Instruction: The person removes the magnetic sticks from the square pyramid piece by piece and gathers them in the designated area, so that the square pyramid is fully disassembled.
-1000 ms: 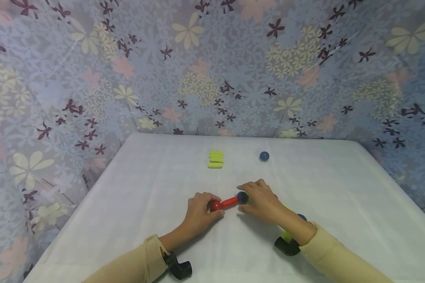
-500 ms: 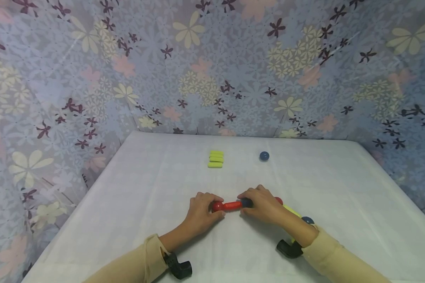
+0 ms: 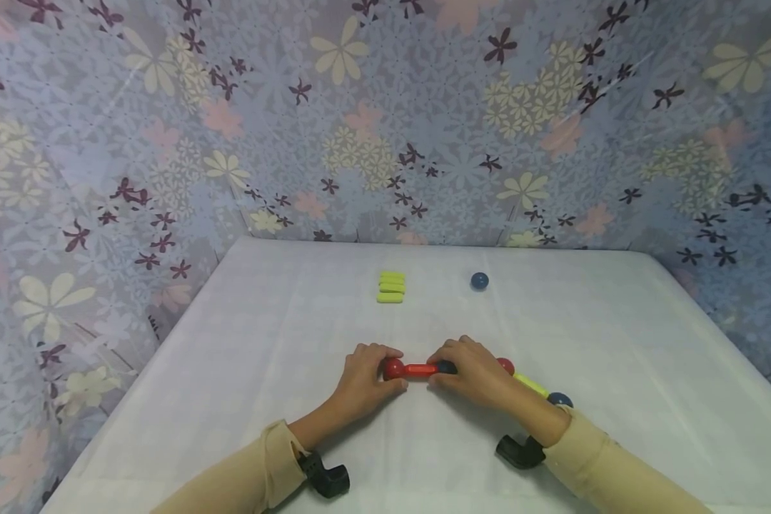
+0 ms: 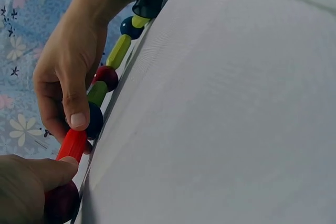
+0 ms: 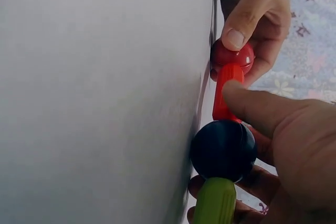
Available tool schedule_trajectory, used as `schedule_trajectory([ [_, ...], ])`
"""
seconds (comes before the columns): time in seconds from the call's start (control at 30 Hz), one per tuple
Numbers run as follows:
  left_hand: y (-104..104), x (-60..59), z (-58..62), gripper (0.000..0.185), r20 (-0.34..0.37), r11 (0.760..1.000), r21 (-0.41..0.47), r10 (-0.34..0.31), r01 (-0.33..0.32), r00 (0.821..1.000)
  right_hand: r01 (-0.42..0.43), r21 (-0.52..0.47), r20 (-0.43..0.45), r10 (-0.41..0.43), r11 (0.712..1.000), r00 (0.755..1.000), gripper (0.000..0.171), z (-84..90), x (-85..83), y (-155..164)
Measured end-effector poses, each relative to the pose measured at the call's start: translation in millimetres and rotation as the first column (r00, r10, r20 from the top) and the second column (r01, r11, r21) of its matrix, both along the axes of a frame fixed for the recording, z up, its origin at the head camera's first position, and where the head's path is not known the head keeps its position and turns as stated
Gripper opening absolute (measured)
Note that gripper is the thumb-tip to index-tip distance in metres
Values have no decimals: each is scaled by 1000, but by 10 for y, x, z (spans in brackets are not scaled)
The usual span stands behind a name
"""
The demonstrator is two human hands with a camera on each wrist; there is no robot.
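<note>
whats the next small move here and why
Probably let go of the chain and reach for a yellow rod: the left hand pinches the red ball, already seated on the red rod, while the right hand holds the blue ball.

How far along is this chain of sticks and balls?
Already joined: a chain of red, green and yellow sticks with red and dark blue balls between them. In hand: the left hand pinches the red end ball; the right hand holds the dark blue ball by the red stick. Left loose: yellow sticks and a blue ball.
</note>
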State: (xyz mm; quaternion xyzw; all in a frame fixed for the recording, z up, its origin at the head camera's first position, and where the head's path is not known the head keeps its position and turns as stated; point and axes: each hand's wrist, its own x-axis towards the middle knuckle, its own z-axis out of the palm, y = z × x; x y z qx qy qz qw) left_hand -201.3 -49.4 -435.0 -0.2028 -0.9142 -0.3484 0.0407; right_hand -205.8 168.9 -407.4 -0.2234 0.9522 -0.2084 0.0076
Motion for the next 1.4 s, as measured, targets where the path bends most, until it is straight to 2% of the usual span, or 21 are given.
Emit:
schedule_trajectory([
  [0.33,-5,-3,-8,35,36,1000,25,17,-18,999,4,-6,-38,-5,1000,999,19,-31,-32,13],
  [0.63,-154,-75,-45,35,96,992,115,43,-54,994,37,-11,18,-37,999,999,20,-45,-43,48],
  [0.8,-171,-142,-14,42,126,990,132,34,-51,991,27,-14,14,-26,1000,1000,21,-38,-40,54],
  [0.9,-111,-313,61,43,152,987,140,57,-79,987,19,-26,15,-19,999,1000,21,-30,-32,51],
  [0.97,-13,-513,137,43,137,988,124,70,-88,988,8,-36,6,-8,999,1000,20,-20,-29,67],
  [1.1,229,-982,279,41,7,997,-7,73,-73,997,-7,-45,-10,6,999,1000,19,-18,-22,90],
  [1.23,455,-1365,331,38,-93,984,-156,72,-86,993,-5,-52,-10,5,999,1000,19,-28,-15,96],
  [1.33,578,-1540,324,35,-102,965,-236,90,-112,991,-19,-58,-24,17,998,1000,19,-34,-17,102],
  [1.4,635,-1605,312,34,-98,951,-279,106,-129,990,-32,-55,-36,30,998,999,18,-40,-22,112],
])
